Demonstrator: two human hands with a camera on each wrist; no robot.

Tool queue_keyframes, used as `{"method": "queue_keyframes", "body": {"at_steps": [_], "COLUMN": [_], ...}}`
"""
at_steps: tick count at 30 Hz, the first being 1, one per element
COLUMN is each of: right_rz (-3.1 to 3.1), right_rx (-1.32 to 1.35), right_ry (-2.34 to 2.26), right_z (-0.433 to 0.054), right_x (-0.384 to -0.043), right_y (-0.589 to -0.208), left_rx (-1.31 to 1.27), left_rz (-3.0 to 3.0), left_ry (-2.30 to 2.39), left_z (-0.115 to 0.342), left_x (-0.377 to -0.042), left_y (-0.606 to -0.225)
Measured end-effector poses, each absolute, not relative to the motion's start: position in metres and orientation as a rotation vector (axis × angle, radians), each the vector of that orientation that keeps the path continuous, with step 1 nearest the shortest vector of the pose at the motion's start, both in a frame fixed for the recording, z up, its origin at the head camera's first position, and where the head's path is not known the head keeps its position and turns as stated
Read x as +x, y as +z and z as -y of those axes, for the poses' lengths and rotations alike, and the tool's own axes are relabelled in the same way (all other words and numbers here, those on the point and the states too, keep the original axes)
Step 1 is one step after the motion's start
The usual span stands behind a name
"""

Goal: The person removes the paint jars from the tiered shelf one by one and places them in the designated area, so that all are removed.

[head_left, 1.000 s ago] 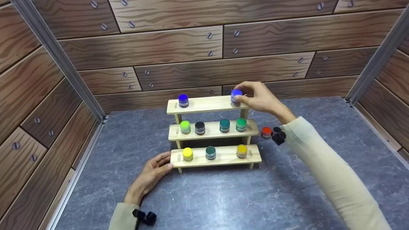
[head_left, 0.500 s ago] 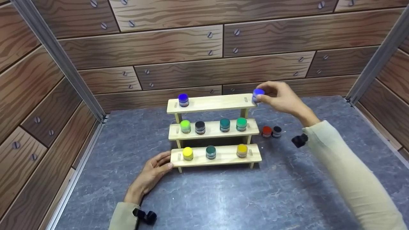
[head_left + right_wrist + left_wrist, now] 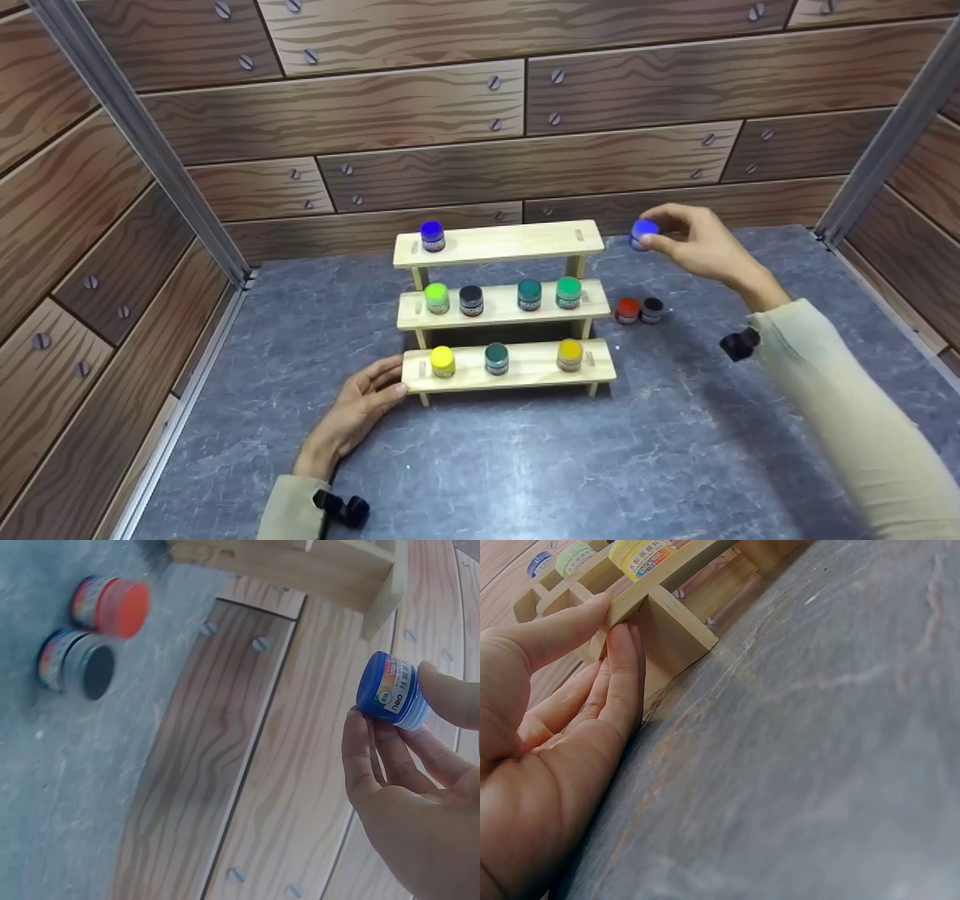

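My right hand [image 3: 701,244] pinches a blue paint jar [image 3: 643,234] between thumb and fingers, off the right end of the top tier. In the right wrist view that jar [image 3: 393,690] shows a printed label, held sideways. My left hand [image 3: 360,405] grips the left end of the lowest tier of a three-tier wooden rack [image 3: 532,376]. In the left wrist view the thumb [image 3: 592,609] lies on the board's edge with fingers beneath. Another blue jar [image 3: 433,236] stands at the left of the top tier.
The middle tier bears several jars, among them a lime green jar [image 3: 436,298] and a black jar [image 3: 471,300]. Yellow [image 3: 442,361], dark green [image 3: 496,358] and amber jars [image 3: 569,355] stand below. A red jar [image 3: 627,310] and a dark jar [image 3: 651,310] sit right of the rack.
My right hand has moved the blue jar from above the top tier's right end out to the right, past the rack. The left hand and rack have stayed put.
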State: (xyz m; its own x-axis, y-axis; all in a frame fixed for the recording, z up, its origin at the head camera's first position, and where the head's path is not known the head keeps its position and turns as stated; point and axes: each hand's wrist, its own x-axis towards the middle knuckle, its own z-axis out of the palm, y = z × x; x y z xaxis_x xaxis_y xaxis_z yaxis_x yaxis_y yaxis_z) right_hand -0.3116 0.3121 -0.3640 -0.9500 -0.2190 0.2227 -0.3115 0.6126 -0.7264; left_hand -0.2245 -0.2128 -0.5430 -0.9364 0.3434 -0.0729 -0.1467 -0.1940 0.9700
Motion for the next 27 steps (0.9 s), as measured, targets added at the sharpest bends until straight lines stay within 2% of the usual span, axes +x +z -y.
{"method": "queue_keyframes", "body": {"at_steps": [27], "right_rz": [2.841], "right_rx": [0.317], "right_ry": [1.276], "right_z": [-0.373], "right_x": [-0.297], "right_y": [-0.419], "left_rx": [0.169], "left_rz": [-1.803], "left_ry": [2.156], "left_z": [0.213], "left_x": [-0.226], "left_y": [-0.544]}}
